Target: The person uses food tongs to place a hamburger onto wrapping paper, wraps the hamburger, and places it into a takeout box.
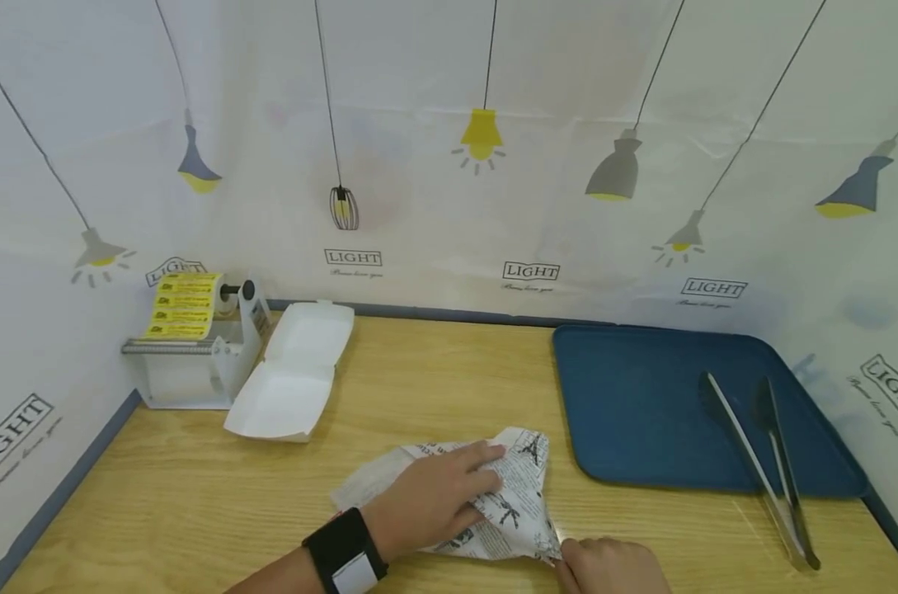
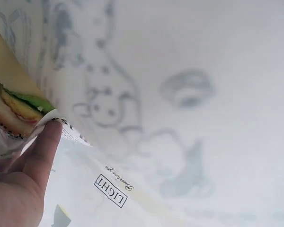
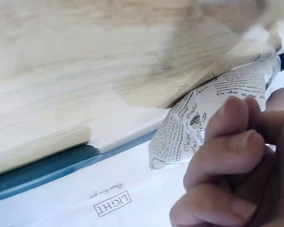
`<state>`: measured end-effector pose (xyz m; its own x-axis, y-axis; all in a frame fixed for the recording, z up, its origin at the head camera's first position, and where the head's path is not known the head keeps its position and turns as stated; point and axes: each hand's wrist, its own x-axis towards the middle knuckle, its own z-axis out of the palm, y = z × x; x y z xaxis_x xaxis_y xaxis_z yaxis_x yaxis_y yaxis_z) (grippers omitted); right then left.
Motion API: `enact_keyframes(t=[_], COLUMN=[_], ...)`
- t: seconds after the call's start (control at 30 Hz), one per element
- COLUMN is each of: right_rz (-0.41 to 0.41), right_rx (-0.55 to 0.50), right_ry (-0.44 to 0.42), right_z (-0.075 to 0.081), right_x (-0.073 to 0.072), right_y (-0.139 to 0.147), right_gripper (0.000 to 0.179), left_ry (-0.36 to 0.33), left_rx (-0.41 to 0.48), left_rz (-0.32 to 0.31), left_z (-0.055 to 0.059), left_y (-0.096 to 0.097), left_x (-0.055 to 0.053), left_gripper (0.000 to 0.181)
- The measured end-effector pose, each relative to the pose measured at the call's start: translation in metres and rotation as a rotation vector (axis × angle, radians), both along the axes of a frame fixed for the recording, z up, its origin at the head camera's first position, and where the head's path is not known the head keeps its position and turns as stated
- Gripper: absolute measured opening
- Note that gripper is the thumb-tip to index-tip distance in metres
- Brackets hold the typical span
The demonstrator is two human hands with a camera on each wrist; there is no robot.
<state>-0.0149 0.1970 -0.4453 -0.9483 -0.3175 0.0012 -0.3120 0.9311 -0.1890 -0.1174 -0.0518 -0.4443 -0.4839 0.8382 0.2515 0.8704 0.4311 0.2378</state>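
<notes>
Left hand (image 1: 437,503): lies flat on the paper, fingers nearly straight and a bit apart, resting on it, not gripping.
Right hand (image 1: 612,565): fingers curled up; it pinches the paper's near corner.
Paper trouble: the corner might rip if the right hand tugs hard, or the fold might pop up if the left hand lifts too soon.
Sandwich trouble: the insides might squish out the gap if the left hand pushes too hard.
Paper (image 1: 519,487): under the left hand, just left of the right hand; white, crinkly, with black words and little tower pictures, pointy at the corners.
Sandwich (image 2: 19,94): inside the paper, next to the left hand's fingertips; pale bread, green and yellow bits, dark seeds.
Box (image 1: 289,396): ahead and left of the left hand, white, lid flipped back.
Sticker roll (image 1: 185,307): farther left, past the box, yellow.
Tray (image 1: 627,396): ahead of the right hand, blue.
Tongs (image 1: 753,462): right of the right hand, tips over the tray.
</notes>
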Motion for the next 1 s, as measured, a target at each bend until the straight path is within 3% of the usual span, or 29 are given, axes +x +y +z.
enact_keyframes(t=[0.1,0.2,0.3,0.37,0.43,0.6,0.73,0.87,1.0], right_rz=[0.010,0.053,0.145,0.177,0.177,0.131,0.061,0.007,0.010], right_rx=[0.052,0.040,-0.014,-0.045,-0.063,-0.084,-0.123,-0.106,-0.108], right_ry=[0.106,0.283,0.479,0.546,0.539,0.333,0.240,0.239,0.329], right_z=[-0.001,-0.001,-0.004,-0.006,-0.008,-0.003,0.002,0.006,0.007], right_x=[0.003,0.003,0.001,0.000,-0.001,-0.001,-0.002,-0.003,-0.006], right_y=[-0.002,-0.006,-0.008,-0.010,-0.010,-0.009,-0.012,-0.013,-0.013], right_gripper=[0.041,0.038,0.031,0.031,0.032,0.039,0.041,0.038,0.040], left_ry=[0.053,0.106,0.107,0.087,0.076,0.083,0.073,0.098,0.127], left_rx=[0.045,0.084,0.108,0.108,0.090,0.045,0.034,0.032,0.046], left_rz=[0.014,0.032,0.031,0.021,0.014,0.058,0.111,0.104,0.080], left_z=[0.001,0.002,0.003,0.005,0.006,0.008,0.009,0.010,0.008], left_y=[0.002,0.004,0.004,0.003,0.002,0.002,0.004,0.006,0.007], left_x=[0.000,-0.001,-0.002,-0.003,-0.004,-0.003,0.000,0.003,0.002], left_gripper=[0.021,0.019,0.020,0.020,0.021,0.025,0.028,0.026,0.027])
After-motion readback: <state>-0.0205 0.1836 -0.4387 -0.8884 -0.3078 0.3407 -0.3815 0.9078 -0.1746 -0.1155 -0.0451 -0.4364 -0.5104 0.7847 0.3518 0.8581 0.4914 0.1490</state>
